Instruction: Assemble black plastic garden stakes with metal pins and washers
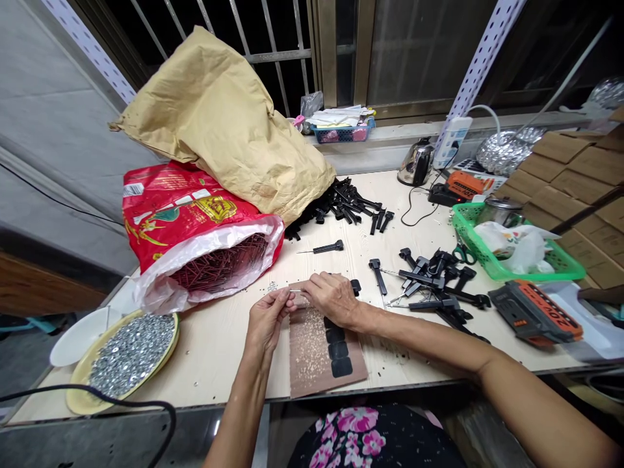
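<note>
My left hand is closed in a pinch at the end of a thin, pale metal rod. Whether a small part sits between those fingertips is too small to tell. My right hand is curled around a black plastic piece, whose square head sticks out on the right; its middle is hidden by the palm. Both hands are above a brown sheet strewn with pale crumbs, with black rounded-square pads along its right side. A similar black piece with a rod lies beyond the hands.
On the left are a yellow bowl of metal washers and a red bag of dark red screws. A large tan sack leans behind. To the right lie black pieces, a battery pack, and a green basket.
</note>
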Available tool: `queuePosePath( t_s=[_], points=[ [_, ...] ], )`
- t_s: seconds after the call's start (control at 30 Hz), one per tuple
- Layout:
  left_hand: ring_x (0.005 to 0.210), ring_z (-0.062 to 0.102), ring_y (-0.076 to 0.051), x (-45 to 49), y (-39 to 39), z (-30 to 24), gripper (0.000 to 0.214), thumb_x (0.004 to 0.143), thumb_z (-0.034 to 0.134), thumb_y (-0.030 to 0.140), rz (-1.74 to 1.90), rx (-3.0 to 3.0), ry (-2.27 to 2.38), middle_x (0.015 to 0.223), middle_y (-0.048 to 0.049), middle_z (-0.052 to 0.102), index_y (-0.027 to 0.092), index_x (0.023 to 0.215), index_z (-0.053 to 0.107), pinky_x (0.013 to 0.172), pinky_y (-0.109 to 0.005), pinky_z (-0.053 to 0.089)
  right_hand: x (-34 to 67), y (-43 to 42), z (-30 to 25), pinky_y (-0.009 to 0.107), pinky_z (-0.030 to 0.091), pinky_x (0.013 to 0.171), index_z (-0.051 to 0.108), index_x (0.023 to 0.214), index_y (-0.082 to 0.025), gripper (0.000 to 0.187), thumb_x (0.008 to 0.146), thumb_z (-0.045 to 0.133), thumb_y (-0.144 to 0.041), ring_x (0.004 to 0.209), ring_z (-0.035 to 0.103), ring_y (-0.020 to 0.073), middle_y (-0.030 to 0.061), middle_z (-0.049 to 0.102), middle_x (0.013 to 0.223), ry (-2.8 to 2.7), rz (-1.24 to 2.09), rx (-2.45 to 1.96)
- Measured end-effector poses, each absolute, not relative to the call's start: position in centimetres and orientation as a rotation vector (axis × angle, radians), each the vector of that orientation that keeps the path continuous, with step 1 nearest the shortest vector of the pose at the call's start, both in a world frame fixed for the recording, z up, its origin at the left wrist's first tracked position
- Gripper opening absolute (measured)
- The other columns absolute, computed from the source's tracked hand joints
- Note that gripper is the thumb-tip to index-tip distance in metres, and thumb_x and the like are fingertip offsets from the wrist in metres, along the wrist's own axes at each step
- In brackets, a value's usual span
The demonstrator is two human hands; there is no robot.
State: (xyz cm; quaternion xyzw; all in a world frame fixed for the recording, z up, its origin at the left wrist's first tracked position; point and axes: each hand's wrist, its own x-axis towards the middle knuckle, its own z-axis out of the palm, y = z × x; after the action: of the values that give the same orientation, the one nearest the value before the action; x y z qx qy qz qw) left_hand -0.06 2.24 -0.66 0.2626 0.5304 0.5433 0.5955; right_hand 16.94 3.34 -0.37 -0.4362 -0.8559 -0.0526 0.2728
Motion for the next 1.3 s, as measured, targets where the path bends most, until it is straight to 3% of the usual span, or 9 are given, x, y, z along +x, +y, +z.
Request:
queuePosePath(
  t_s=[0.33,0.53,0.7,0.93,1.03,1.13,1.2,1.3],
  points=[
    [0.052,0.058,-0.008,1.1,2.3,-0.3,0.037,0.048,0.086,0.033,1.287,0.699,1.272,0.066,-0.0045,0.069,0.009,0.072,0.070,0.056,-0.020,0.049,17.4,3.0,-0.2,0.025,0.028,0.057,0.061,0.098,-0.020,0.027,0.098,0.037,-0.034,0.076,0.057,0.0126,0.0020,0.063,0.088,-2.291,0.109,-1.267],
    [0.051,0.059,-0.009,1.1,2.4,-0.5,0.039,0.046,0.087,0.035,1.226,0.711,1.274,0.065,-0.0045,0.068,0.009,0.070,0.070,0.055,-0.021,0.050,18.1,3.1,0.0,0.022,0.028,0.055,0.056,0.087,-0.016,0.025,0.098,0.040,-0.031,0.071,0.056,0.0103,0.0005,0.062,0.083,-2.245,0.481,-1.276],
    [0.050,0.059,-0.009,1.5,2.3,-0.6,0.041,0.044,0.087,0.035,1.168,0.726,1.262,0.062,-0.0037,0.067,0.008,0.069,0.069,0.055,-0.022,0.051,18.5,3.0,-0.4,0.022,0.026,0.053,0.060,0.093,-0.016,0.024,0.096,0.043,-0.033,0.069,0.054,0.0103,0.0044,0.060,0.094,-2.336,0.300,-1.277],
    [0.051,0.059,-0.011,2.6,2.2,-1.0,0.040,0.051,0.084,0.040,1.081,0.764,1.308,0.062,-0.0039,0.066,0.010,0.074,0.070,0.053,-0.023,0.050,20.2,3.3,-0.7,0.022,0.038,0.065,0.060,0.095,-0.017,0.017,0.094,0.048,-0.030,0.078,0.057,0.0116,0.0013,0.063,0.087,-2.178,0.585,-1.222],
    [0.063,0.061,-0.014,3.1,2.0,-1.5,0.047,0.063,0.076,0.044,1.098,0.959,1.381,0.084,-0.0065,0.069,0.014,0.099,0.070,0.062,-0.028,0.052,22.3,4.0,-1.0,0.021,0.037,0.064,0.061,0.094,-0.017,0.021,0.095,0.047,-0.033,0.078,0.056,0.0110,0.0020,0.061,0.092,-2.203,0.517,-1.242],
    [0.094,0.062,-0.022,3.2,1.8,-2.4,0.046,0.076,0.065,0.043,1.159,1.374,1.554,0.107,-0.0087,0.066,0.020,0.115,0.065,0.088,-0.038,0.049,24.5,5.0,-1.7,0.021,0.035,0.062,0.063,0.096,-0.018,0.026,0.096,0.043,-0.035,0.079,0.054,0.0109,0.0030,0.059,0.094,-2.287,0.366,-1.284],
    [0.117,0.052,-0.027,3.1,1.8,-3.4,0.042,0.081,0.058,0.041,1.122,1.683,1.612,0.120,-0.0102,0.062,0.021,0.119,0.063,0.103,-0.044,0.037,25.5,5.8,-2.3,0.022,0.034,0.063,0.064,0.094,-0.017,0.029,0.097,0.042,-0.036,0.081,0.053,0.0121,0.0036,0.059,0.091,-2.354,0.271,-1.288],
    [0.135,0.033,-0.029,3.0,1.7,-5.1,0.045,0.088,0.048,0.037,0.964,1.988,1.602,0.137,-0.0126,0.050,0.016,0.127,0.056,0.111,-0.049,0.025,26.3,7.1,-3.3,0.023,0.032,0.064,0.065,0.090,-0.016,0.033,0.097,0.041,-0.038,0.083,0.051,0.0132,0.0043,0.060,0.090,-2.431,0.163,-1.260]
  ],
)
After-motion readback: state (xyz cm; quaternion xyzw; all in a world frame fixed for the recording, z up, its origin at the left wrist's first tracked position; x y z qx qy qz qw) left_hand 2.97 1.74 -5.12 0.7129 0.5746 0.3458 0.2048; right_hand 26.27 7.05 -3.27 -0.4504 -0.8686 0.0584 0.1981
